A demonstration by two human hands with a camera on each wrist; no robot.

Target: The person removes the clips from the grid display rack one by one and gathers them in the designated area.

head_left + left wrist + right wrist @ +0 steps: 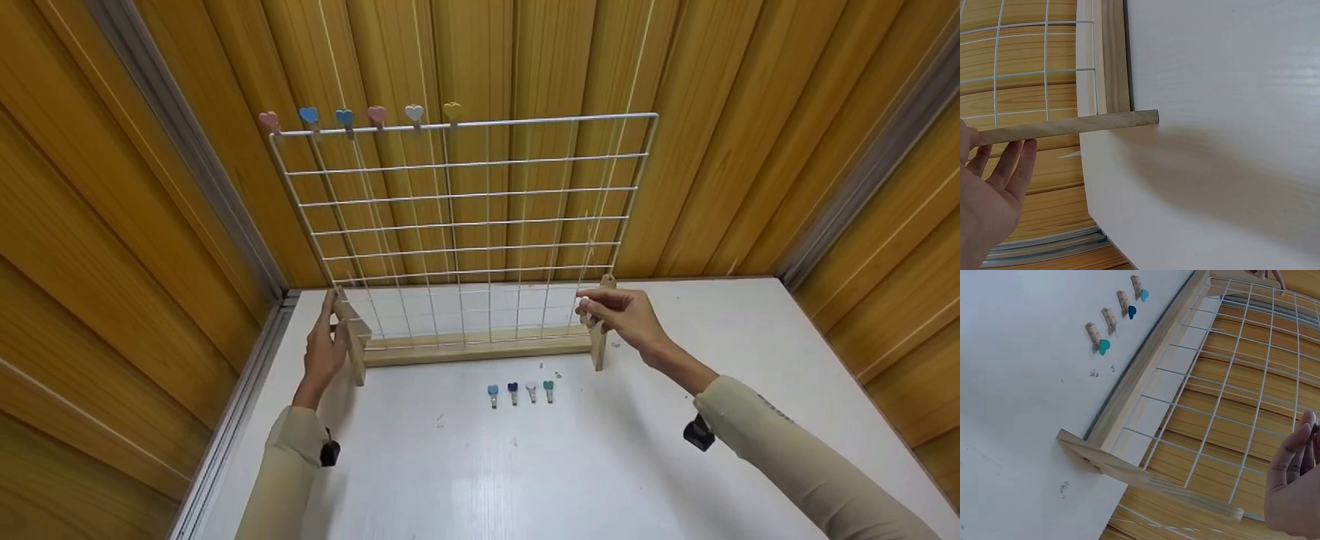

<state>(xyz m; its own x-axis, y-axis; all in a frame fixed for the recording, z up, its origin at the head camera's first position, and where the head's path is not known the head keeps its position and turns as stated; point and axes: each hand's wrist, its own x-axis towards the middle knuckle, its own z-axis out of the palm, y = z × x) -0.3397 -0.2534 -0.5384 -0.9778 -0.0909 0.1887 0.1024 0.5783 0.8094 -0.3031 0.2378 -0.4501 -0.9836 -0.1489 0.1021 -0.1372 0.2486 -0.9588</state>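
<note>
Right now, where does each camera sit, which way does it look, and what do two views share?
Head: worn on the head, looking forward and down at the grid; left hand, right hand and both sleeves show.
Left wrist: on that wrist, facing the leg and table; only the left hand shows.
Right wrist: on that wrist, looking across table and grid; the right hand and part of the left show.
Shared: head and right wrist both show four clips on the table.
</note>
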